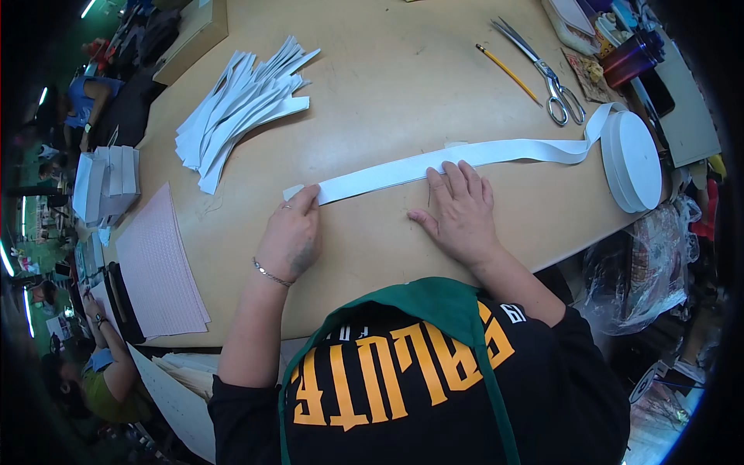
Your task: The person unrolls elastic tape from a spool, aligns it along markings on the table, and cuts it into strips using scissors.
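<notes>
A wide white elastic band (380, 177) stretches across the table from a white roll (642, 163) at the right, with a twist in it near the roll. My left hand (293, 236) closes its fingers on the band's left end. Flat against the lower edge of the band, my right hand (465, 211) has its fingertips on it and the thumb spread away. Small pale pieces show under the band, one by my left fingers and one above my right hand. Beyond my left hand lies a loose pile of cut white strips (240, 108).
Scissors (546, 77) and a yellow pencil (508, 74) lie at the upper right, near a dark tumbler (632, 58). Pink patterned sheets (159, 267) are at the left, with white folded pieces (108, 182) beside them. Plastic-wrapped goods (647, 263) stand past the right table edge. Other people sit at far left.
</notes>
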### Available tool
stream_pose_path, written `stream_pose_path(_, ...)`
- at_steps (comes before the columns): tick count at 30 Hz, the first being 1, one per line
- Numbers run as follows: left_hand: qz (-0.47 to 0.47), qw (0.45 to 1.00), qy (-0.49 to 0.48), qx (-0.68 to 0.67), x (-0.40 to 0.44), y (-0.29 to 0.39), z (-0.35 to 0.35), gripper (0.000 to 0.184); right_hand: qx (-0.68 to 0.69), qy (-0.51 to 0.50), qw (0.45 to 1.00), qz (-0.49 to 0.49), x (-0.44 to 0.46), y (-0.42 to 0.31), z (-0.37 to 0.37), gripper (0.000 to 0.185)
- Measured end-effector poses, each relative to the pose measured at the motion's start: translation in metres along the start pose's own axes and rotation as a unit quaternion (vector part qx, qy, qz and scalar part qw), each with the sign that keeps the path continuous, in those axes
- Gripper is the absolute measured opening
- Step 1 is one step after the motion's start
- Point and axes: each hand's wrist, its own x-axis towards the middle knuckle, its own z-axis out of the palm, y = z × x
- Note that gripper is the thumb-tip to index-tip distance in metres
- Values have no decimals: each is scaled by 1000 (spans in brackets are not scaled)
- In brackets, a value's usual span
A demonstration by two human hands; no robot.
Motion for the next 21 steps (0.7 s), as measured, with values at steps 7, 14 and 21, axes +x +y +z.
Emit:
stream_pose_path(7,73,980,175,-57,30,46,10,36,9,8,1000,2,0,-1,1,64)
stream_pose_path(14,50,995,79,-40,46,77,44,56,17,15,1000,-4,-1,1,3,60)
stream_pose_path(21,32,996,76,-38,45,78,45,62,27,14,1000,-5,1,-1,1,60)
